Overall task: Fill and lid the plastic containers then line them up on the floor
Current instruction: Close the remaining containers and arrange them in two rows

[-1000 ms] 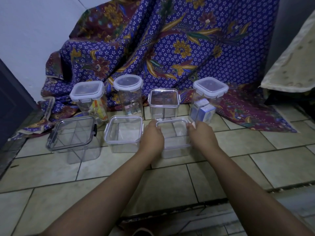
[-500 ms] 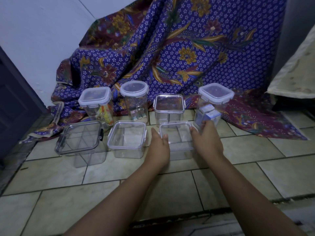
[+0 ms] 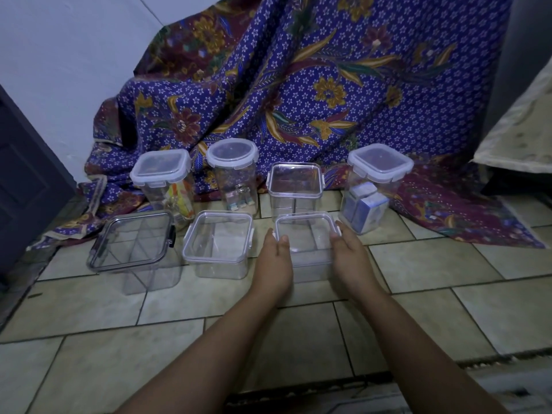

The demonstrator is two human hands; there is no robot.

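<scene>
Several clear plastic containers stand in two rows on the tiled floor (image 3: 433,264). The front right container (image 3: 304,234) has its clear lid on and sits between my hands. My left hand (image 3: 273,264) lies along its left side with straight fingers. My right hand (image 3: 351,258) lies along its right side in the same way. To the left stand a lidded clear container (image 3: 219,237) and a larger one with a dark-rimmed lid (image 3: 134,237). None of these three shows any contents.
The back row holds a lidded square tub with yellow packets (image 3: 161,171), a round jar with small bottles (image 3: 233,153), a clear lidded square box (image 3: 295,180) and a tub of blue-white boxes (image 3: 379,162). Patterned purple cloth (image 3: 328,85) hangs behind. A dark door (image 3: 27,180) is at the left.
My fingers were curled over the front right container's lid edges; now they lie straight along its sides. The view has shifted slightly; the containers stay in place.
</scene>
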